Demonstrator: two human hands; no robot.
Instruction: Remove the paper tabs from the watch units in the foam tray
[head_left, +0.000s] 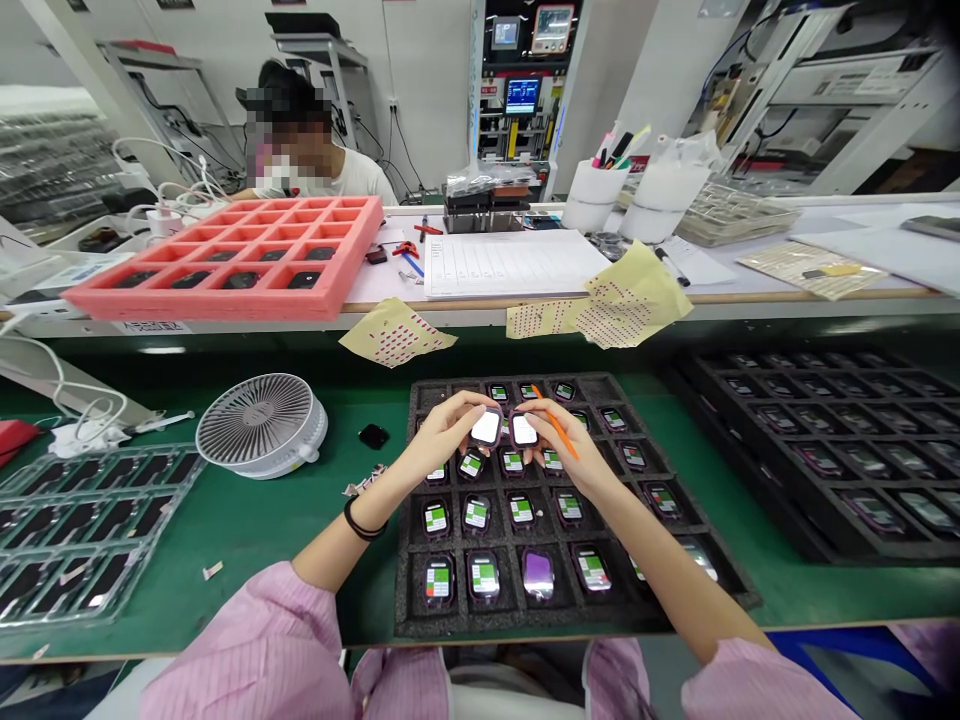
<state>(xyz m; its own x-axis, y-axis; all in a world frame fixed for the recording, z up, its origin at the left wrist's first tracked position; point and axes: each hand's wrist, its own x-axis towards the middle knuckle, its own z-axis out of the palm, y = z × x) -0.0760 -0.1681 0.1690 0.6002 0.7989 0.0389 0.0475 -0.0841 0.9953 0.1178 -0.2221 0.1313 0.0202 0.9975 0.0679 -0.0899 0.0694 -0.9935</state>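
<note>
Gently, the left hand [442, 438] pinches a watch [486, 428] by its edges, while the right hand [561, 447] grips an orange pick [571, 449], fingertips on a second watch [524, 430].

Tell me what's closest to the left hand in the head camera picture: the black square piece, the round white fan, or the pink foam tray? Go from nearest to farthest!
1. The black square piece: on the green mat, just left of the left hand.
2. The round white fan: farther left on the mat.
3. The pink foam tray: up on the higher bench, beyond the mat.
</note>
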